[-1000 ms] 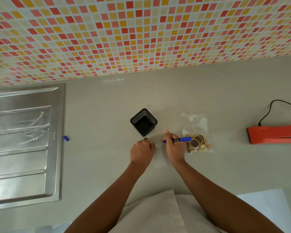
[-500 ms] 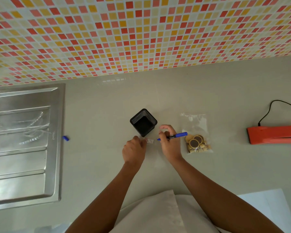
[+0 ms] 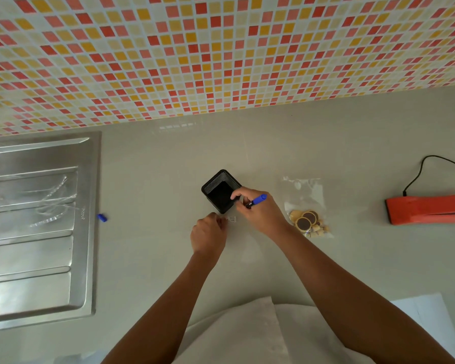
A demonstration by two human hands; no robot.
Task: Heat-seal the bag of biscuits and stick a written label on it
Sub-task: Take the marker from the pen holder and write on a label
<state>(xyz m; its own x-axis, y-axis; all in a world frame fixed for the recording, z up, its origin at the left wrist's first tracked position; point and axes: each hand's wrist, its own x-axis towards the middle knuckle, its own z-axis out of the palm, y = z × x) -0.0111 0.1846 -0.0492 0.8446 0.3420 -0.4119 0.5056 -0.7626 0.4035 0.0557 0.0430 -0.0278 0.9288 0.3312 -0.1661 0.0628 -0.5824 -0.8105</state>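
Observation:
A clear bag of biscuits (image 3: 307,206) lies flat on the grey counter (image 3: 326,143), right of centre. My right hand (image 3: 260,212) holds a blue pen (image 3: 256,200) beside a black mesh pen holder (image 3: 220,191), its fingers over the holder's rim. A small white label (image 3: 231,219) with writing lies on the counter just below the holder. My left hand (image 3: 208,233) pinches the label's left edge. The orange heat sealer (image 3: 428,209) lies shut at the far right, apart from the bag.
A steel sink drainboard (image 3: 37,232) fills the left side. A blue pen cap (image 3: 102,218) lies next to its edge. The sealer's black cord (image 3: 420,169) loops toward the back right. White paper (image 3: 418,308) lies at the counter's front right. A tiled wall stands behind.
My right hand has moved up and left with the pen, from beside the bag to the pen holder. My left hand with the label has shifted slightly left.

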